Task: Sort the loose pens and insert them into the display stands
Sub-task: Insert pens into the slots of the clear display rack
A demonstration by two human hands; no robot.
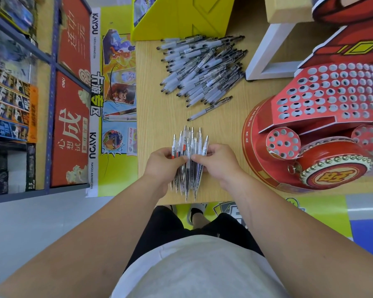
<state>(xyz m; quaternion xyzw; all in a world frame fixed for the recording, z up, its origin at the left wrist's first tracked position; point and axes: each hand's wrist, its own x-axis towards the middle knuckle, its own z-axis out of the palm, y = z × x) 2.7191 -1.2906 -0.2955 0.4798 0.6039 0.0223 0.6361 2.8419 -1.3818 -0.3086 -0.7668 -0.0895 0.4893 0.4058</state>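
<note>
Pale wood tabletop, narrow, with a lot crowded around it. Toward the far edge there's a big loose heap of pens with frosted white grips and dark tips, all lying roughly the same diagonal way, and one stray pen sits just off the heap's near side. Behind the heap, at the far edge, a yellow cardboard box stands. The right edge is taken up by a red cardboard display stand shaped like a drum thing, its sloped top full of round holes, plus two small round hole-discs lower down in front. A white frame leans between the stand and the heap. Off the left edge there's a yellow poster and shelving with boxed stuff.

Near the front edge, both hands are on a bundle of clear pens, silver tips pointing away from the person. The left hand pinches the bundle's left side, thumb on top. The right hand pinches the right side, fingers curled in. The bundle fans out under the hands toward the front edge; can't really tell if its lower ends touch the wood or hang just over it. Both forearms come in from below, angled toward each other.
</note>
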